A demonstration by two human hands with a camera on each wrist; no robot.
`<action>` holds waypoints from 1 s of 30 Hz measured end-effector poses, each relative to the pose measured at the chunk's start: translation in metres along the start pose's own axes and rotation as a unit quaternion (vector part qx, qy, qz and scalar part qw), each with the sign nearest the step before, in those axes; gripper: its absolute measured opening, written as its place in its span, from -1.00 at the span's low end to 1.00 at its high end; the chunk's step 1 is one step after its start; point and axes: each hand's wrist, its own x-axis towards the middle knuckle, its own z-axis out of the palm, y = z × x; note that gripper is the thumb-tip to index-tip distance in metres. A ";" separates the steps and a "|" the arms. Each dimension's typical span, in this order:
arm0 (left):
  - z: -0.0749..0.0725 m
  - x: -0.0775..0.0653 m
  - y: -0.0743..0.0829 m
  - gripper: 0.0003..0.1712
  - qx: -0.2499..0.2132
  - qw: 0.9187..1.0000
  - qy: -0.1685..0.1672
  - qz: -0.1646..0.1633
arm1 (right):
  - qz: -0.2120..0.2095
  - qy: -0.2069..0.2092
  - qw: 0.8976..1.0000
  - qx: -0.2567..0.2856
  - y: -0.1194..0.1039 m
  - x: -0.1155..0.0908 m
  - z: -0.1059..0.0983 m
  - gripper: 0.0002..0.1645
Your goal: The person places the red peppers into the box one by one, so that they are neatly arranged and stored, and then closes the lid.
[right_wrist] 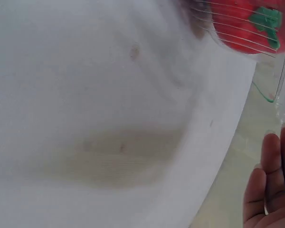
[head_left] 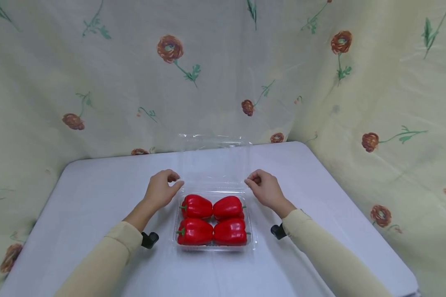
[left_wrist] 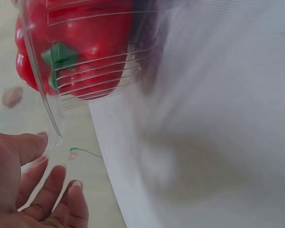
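A clear plastic clamshell box [head_left: 214, 248] lies on the table with several red bell peppers [head_left: 230, 232] in its base. Its transparent lid [head_left: 215, 165] is swung back away from the base. My left hand [head_left: 161, 187] is beside the hinge side's left end, fingers loosely bent. In the left wrist view, its thumb [left_wrist: 31, 145] is close to a plastic corner; contact cannot be told. At the right end, my right hand [head_left: 265, 187] hovers with bent fingers. The right wrist view shows fingertips [right_wrist: 271, 142] just below the clear edge [right_wrist: 281, 85]; the thumb is hidden there.
A white table [head_left: 107, 198] carries the box. Behind it and to the right hangs a cream floral cloth [head_left: 215, 90]. Black wrist cameras [head_left: 150, 240] are strapped below both hands.
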 end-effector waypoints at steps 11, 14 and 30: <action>-0.005 -0.016 -0.012 -0.76 0.029 0.997 0.032 0.071 | -0.114 0.024 0.992 -0.047 0.010 -0.015 -0.001 -0.90; -0.004 -0.021 -0.014 -0.80 0.042 0.993 0.054 0.095 | -0.144 0.022 0.987 -0.065 0.011 -0.020 -0.001 -0.88; 0.001 -0.044 -0.017 -0.87 0.136 0.961 0.115 0.211 | -0.200 0.001 0.962 -0.187 0.017 -0.040 0.000 -0.72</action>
